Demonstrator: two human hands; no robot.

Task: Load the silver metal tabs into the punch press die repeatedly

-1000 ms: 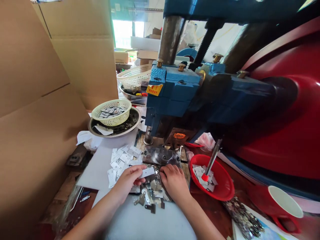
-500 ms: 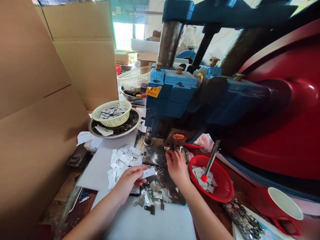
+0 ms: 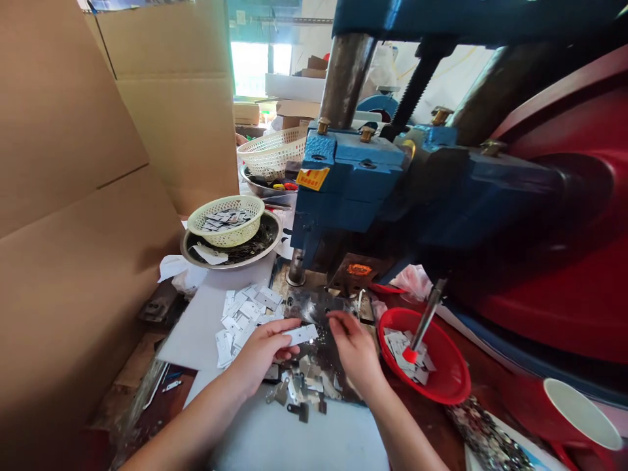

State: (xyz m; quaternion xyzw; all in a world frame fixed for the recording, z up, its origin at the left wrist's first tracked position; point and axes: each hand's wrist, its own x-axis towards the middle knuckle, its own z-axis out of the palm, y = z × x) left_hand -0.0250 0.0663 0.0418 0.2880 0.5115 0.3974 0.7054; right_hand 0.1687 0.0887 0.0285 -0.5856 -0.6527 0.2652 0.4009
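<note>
My left hand (image 3: 267, 350) pinches a flat metal plate (image 3: 301, 335) between thumb and fingers. The plate is light grey with small holes and points to the right. My right hand (image 3: 356, 347) hovers just right of the plate's end, apart from it, with fingers loosely bent and nothing visible in them. Behind both hands stands a blue press (image 3: 348, 176), its die base (image 3: 314, 301) just beyond my fingertips. Loose plates (image 3: 245, 317) lie heaped left of my left hand. Cut metal pieces (image 3: 307, 383) are scattered below the hands.
At right, a red bowl (image 3: 456, 386) holds plates and a metal rod with a red end. A red mug (image 3: 554, 418) stands nearer. A pale basket (image 3: 240, 232) of plates sits in a metal basin (image 3: 189, 252) at left. Cardboard (image 3: 73, 196) walls the left side; a red wheel (image 3: 579, 275) fills the right.
My right hand has drawn back from under the press's die toward the plate. My left hand still holds the plate, now slightly farther right. The view has shifted a little.
</note>
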